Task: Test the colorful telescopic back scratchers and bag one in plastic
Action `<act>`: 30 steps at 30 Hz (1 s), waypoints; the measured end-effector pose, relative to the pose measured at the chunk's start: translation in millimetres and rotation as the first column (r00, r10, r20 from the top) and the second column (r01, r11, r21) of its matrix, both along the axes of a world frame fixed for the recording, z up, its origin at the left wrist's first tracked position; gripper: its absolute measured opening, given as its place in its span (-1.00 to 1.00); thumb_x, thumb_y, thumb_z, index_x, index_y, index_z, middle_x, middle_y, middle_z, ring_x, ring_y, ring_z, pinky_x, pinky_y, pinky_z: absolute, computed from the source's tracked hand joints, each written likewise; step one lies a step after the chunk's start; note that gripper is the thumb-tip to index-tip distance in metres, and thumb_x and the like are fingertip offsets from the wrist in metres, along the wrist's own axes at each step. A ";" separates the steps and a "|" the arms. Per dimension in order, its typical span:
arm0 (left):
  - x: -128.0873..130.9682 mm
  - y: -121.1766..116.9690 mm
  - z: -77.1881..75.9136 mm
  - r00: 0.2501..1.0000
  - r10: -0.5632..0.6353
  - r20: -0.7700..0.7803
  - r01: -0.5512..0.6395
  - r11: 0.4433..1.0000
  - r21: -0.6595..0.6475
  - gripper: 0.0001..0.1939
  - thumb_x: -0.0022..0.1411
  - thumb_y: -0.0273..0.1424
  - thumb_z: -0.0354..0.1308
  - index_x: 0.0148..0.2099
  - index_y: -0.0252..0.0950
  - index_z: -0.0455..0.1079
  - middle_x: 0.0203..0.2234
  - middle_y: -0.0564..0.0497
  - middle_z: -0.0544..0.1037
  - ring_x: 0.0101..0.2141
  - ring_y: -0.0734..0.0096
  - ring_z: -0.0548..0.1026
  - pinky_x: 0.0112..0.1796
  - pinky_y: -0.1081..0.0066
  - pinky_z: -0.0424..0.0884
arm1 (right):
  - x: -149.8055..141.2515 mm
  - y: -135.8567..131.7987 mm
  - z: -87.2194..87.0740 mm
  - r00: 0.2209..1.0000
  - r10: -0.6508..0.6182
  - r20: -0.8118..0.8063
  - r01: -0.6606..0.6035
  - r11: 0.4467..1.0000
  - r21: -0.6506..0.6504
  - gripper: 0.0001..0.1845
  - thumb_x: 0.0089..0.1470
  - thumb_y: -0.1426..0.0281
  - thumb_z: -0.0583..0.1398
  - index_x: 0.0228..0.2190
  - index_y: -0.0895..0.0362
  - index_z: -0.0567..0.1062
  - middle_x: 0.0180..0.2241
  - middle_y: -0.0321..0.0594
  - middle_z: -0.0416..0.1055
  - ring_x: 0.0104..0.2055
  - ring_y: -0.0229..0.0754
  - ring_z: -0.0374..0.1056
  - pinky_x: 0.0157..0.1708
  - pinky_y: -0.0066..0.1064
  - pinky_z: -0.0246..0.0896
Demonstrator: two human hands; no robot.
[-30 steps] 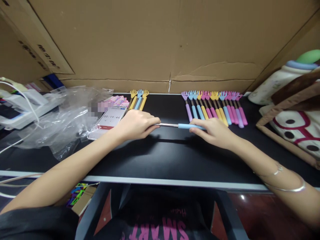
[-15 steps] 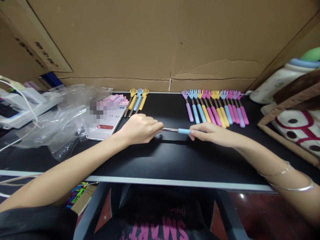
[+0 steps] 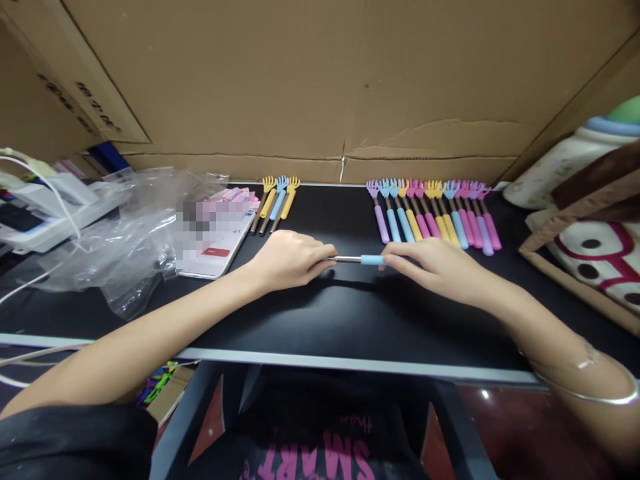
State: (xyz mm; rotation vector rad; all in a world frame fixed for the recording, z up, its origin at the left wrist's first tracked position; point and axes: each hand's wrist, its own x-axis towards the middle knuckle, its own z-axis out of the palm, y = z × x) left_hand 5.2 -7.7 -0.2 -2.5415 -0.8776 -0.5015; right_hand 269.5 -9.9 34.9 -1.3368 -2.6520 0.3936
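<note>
Between my hands, level above the black desk, is a back scratcher [image 3: 373, 260] with a light blue handle and a thin metal rod. My left hand [image 3: 290, 261] is closed around the rod's left end, which hides the tip. My right hand [image 3: 425, 263] pinches the end of the blue handle between thumb and fingers. Behind it lies a row of back scratchers [image 3: 433, 217] in purple, blue, yellow and pink, claws toward the cardboard. Several yellow and blue handles with claws and separate dark rods [image 3: 265, 217] lie beyond my left hand.
A phone [image 3: 210, 257] and crumpled clear plastic bags [image 3: 135, 233] lie on the left, near a white power strip [image 3: 55, 213] with cables. Cardboard [image 3: 280, 87] stands along the back. A fabric bag [image 3: 600, 247] and a white bottle [image 3: 555, 160] are at the right.
Both hands and the held back scratcher appear slightly further right, along with a small shift of the whole view. My right fingers sit nearer the handle's end.
</note>
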 end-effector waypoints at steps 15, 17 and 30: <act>-25.3 14.1 22.8 0.991 0.081 -0.104 -0.117 0.904 -0.412 -0.71 0.34 -0.23 -0.05 -0.24 -0.15 0.49 -0.52 0.10 0.55 -0.50 0.45 0.48 -0.48 0.51 0.10 | 5.5 11.8 -21.7 0.993 0.034 0.115 -0.065 0.957 0.282 -0.62 0.24 0.16 -0.08 -0.32 0.08 0.42 -0.58 -0.25 0.37 -0.54 -0.19 0.24 -0.52 -0.42 -0.09; -23.9 14.5 18.6 0.990 0.100 -0.103 -0.131 0.920 -0.370 -0.72 0.35 -0.24 -0.05 -0.23 -0.16 0.48 -0.52 0.10 0.56 -0.49 0.43 0.49 -0.48 0.50 0.11 | 5.0 14.3 -24.8 0.998 0.047 0.030 -0.053 0.966 0.252 -0.64 0.24 0.18 -0.08 -0.31 0.09 0.41 -0.54 -0.23 0.40 -0.51 -0.19 0.26 -0.49 -0.41 -0.05; -23.5 12.4 10.0 0.999 -0.008 -0.054 0.014 0.994 0.104 -0.67 0.37 -0.30 -0.09 -0.34 -0.27 0.43 -0.59 0.07 0.50 -0.56 0.44 0.44 -0.54 0.43 0.03 | 1.7 15.0 -22.5 0.928 -0.006 -0.371 -0.063 0.983 -0.173 -0.55 0.18 0.06 0.02 -0.41 0.15 0.46 -0.47 -0.23 0.35 -0.43 -0.24 0.21 -0.43 -0.41 0.03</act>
